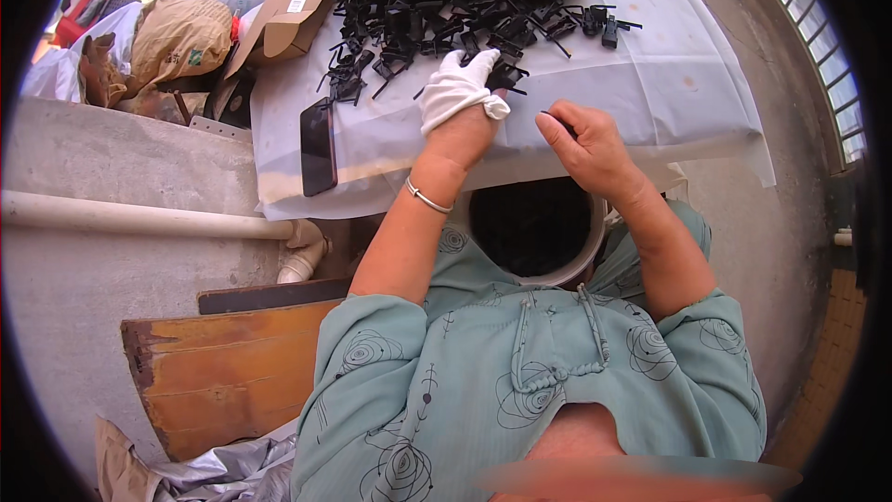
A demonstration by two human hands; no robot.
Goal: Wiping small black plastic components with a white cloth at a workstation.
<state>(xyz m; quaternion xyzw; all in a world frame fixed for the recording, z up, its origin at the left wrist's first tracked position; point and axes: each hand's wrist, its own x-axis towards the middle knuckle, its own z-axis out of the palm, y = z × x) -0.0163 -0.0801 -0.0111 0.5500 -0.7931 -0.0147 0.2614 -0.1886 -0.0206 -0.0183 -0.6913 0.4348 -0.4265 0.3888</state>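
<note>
Apparently picking through black parts (406, 23) at upper centre, the half-curled left hand (461, 98) touches them, its hold unclear, while the right hand (593, 144) seemingly pinches a dark sliver (560, 124), the next move likely calling for careful untangling.

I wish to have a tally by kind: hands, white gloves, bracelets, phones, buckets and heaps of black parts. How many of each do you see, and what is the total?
Hands, left hand and right hand: 2
White glove: 1
Bracelet: 1
Phone: 1
Bucket: 1
Heap of black parts, too tangled to count singly: 1
Total: 7
</note>
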